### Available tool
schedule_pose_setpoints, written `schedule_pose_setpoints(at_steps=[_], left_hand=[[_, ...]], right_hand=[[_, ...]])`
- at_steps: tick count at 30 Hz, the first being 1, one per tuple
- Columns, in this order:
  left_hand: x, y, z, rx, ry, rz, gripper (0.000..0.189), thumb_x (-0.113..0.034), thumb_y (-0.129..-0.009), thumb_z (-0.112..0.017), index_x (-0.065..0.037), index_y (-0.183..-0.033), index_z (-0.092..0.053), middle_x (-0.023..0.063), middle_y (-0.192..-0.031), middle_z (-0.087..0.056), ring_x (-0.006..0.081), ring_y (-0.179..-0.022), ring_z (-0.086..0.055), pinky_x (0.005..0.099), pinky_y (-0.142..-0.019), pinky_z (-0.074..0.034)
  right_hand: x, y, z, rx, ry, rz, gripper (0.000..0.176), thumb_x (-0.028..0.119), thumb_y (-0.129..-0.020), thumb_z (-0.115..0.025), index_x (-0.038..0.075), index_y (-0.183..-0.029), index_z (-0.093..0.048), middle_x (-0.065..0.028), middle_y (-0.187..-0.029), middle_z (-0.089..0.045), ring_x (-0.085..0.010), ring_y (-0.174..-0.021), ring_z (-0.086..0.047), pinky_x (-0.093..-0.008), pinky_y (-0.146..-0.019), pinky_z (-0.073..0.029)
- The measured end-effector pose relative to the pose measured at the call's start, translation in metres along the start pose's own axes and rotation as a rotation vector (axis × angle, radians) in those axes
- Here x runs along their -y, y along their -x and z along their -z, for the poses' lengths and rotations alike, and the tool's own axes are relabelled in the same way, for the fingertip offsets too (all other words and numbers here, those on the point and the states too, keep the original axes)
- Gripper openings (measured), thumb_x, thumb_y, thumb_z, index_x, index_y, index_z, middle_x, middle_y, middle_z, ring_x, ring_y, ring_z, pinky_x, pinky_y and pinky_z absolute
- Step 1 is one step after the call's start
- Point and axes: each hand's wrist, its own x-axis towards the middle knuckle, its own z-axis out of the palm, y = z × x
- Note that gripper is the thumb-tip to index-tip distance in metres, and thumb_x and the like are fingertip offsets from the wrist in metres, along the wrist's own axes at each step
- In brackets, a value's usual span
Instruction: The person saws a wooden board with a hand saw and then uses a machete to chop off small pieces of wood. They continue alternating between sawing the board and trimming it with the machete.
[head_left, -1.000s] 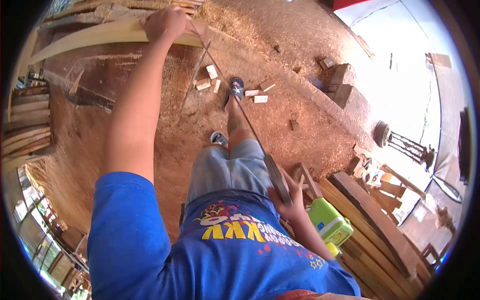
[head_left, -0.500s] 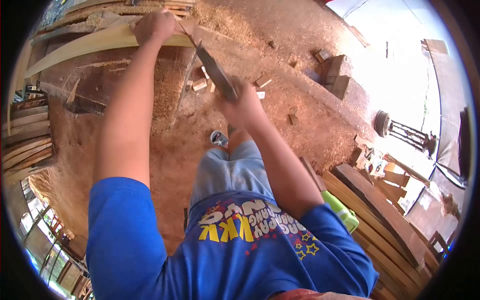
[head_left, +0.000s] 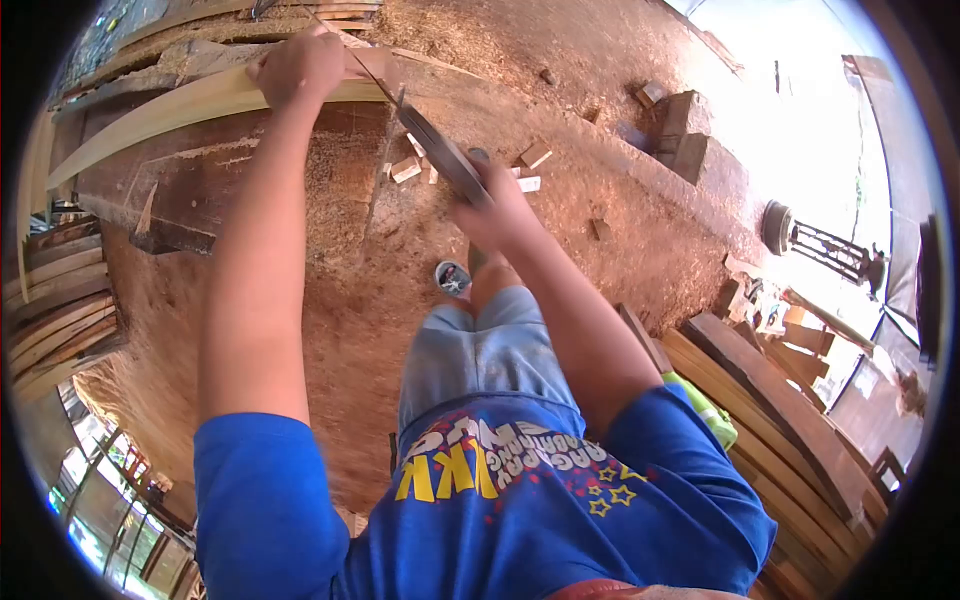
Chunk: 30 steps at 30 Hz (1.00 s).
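Note:
My right hand is closed round the handle end of a handsaw, seen nearly edge-on. Its thin blade slants up and left, past the end of a pale, curved wooden board. Near that end, my left hand grips the board from above, right beside the blade; some of its fingers are hidden. The board lies along the top of a dark wooden bench. Where exactly the teeth meet the wood is too small to tell.
Small wood offcuts lie on the sawdust-covered ground beyond the saw. Stacked planks stand at the left, and longer timber at the lower right. Concrete blocks sit farther off, near a metal-framed object.
My right hand and the saw have shifted slightly right and down. The left hand stays on the board. The whole view has also moved a little.

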Motion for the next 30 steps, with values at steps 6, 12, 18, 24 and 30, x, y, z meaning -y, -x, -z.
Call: schedule_pose_setpoints(at_steps=[6, 12, 18, 24, 30], left_hand=[[-0.009, -0.005, 0.021, 0.234, -0.074, 0.041, 0.048, -0.033, -0.098, -0.039, -0.022, -0.131, -0.072, 0.0106, -0.109, -0.078, 0.0262, -0.105, -0.069, 0.0511, -0.108, -0.031], [-0.004, -0.003, 0.013, 0.139, -0.061, -0.004, 0.047, -0.032, -0.098, -0.04, -0.023, -0.128, -0.074, 0.0106, -0.109, -0.078, 0.026, -0.107, -0.069, 0.0508, -0.109, -0.03], [-0.01, -0.007, 0.02, 0.159, -0.04, 0.031, 0.043, -0.03, -0.099, -0.039, -0.02, -0.117, -0.077, 0.0116, -0.108, -0.077, 0.0267, -0.106, -0.069, 0.0529, -0.111, -0.027], [-0.016, -0.005, 0.021, 0.196, -0.149, 0.014, 0.041, -0.034, -0.101, -0.039, -0.016, -0.108, -0.076, 0.014, -0.115, -0.075, 0.0289, -0.11, -0.067, 0.0511, -0.112, -0.027], [-0.031, -0.005, 0.014, 0.182, -0.048, -0.048, 0.036, -0.032, -0.101, -0.042, -0.014, -0.101, -0.073, 0.0106, -0.098, -0.075, 0.0282, -0.099, -0.07, 0.0483, -0.093, -0.051]], right_hand=[[0.015, 0.041, 0.007, -0.013, 0.032, -0.012, 0.061, 0.011, -0.081, -0.065, 0.0, -0.141, -0.059, -0.0197, -0.09, -0.071, -0.025, -0.082, -0.071, -0.0384, -0.077, -0.056], [-0.032, 0.258, 0.074, -0.009, -0.009, -0.137, 0.075, 0.002, -0.073, -0.06, -0.003, -0.147, -0.053, -0.0213, -0.088, -0.071, -0.0251, -0.079, -0.075, -0.0326, -0.078, -0.055], [-0.033, 0.131, 0.047, 0.089, 0.056, -0.149, 0.07, 0.005, -0.075, -0.062, 0.003, -0.144, -0.058, -0.0233, -0.09, -0.072, -0.0341, -0.079, -0.075, -0.0394, -0.076, -0.057], [0.017, -0.004, -0.001, 0.021, 0.067, -0.097, 0.045, 0.018, -0.077, -0.068, 0.001, -0.119, -0.07, -0.0288, -0.1, -0.073, -0.0429, -0.096, -0.071, -0.0478, -0.085, -0.057], [0.042, -0.002, 0.013, 0.021, 0.05, -0.114, 0.037, 0.021, -0.077, -0.072, -0.001, -0.107, -0.071, -0.0273, -0.099, -0.073, -0.0427, -0.098, -0.071, -0.049, -0.088, -0.057]])
